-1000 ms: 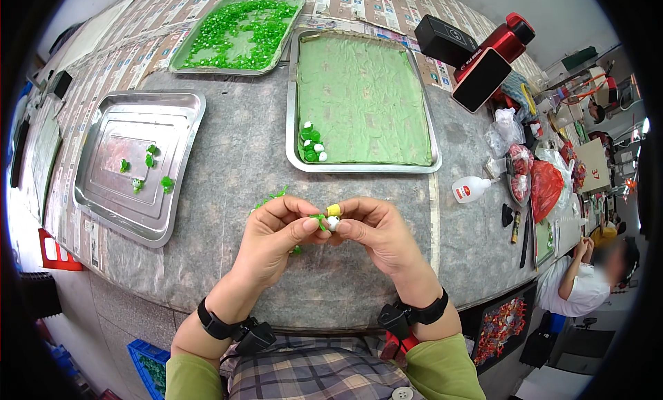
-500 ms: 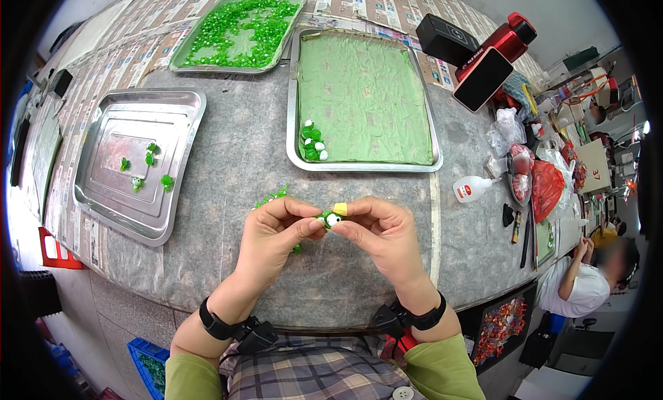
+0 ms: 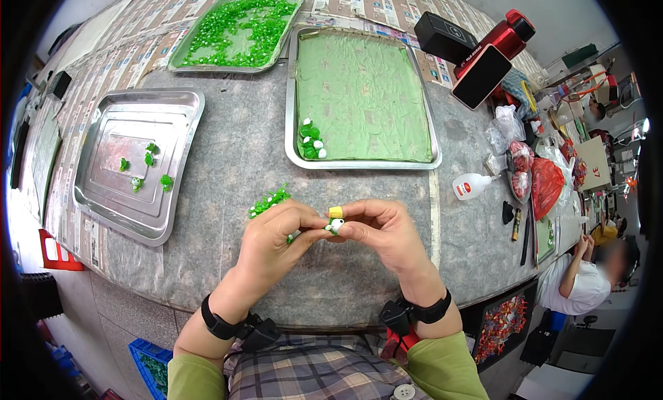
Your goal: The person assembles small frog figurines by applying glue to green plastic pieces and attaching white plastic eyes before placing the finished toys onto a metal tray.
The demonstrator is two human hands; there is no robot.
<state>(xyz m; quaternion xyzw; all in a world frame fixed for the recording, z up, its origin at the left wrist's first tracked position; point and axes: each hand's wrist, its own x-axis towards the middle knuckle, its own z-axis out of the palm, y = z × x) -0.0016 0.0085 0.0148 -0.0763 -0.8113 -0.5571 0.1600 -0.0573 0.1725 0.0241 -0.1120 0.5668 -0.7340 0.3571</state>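
Note:
A small green-and-white frog-like figure [image 3: 334, 226] is pinched between my two hands above the table's near middle. My left hand [image 3: 280, 237] grips its left side with thumb and forefinger. On the other side, my right hand [image 3: 383, 231] has thumb and forefinger closed on it, and a yellow wrap [image 3: 335, 212] sits on that forefinger's tip. Just beyond my left hand lies a pile of green and white pieces [image 3: 269, 201], partly covered by my fingers. One green bit shows beneath the left fingers.
Ahead stands a green-lined tray [image 3: 366, 103] with several green and white pieces in its near left corner. To the left, a metal tray [image 3: 100, 186] holds several small green figures. Farther back is a tray of green pieces [image 3: 242, 30]. A white bottle [image 3: 471, 186] and phone [image 3: 482, 77] stand right.
My hands have turned the figure and lowered it slightly, so its white part faces differently. My left hand has tilted over, and more of the green pile shows behind it.

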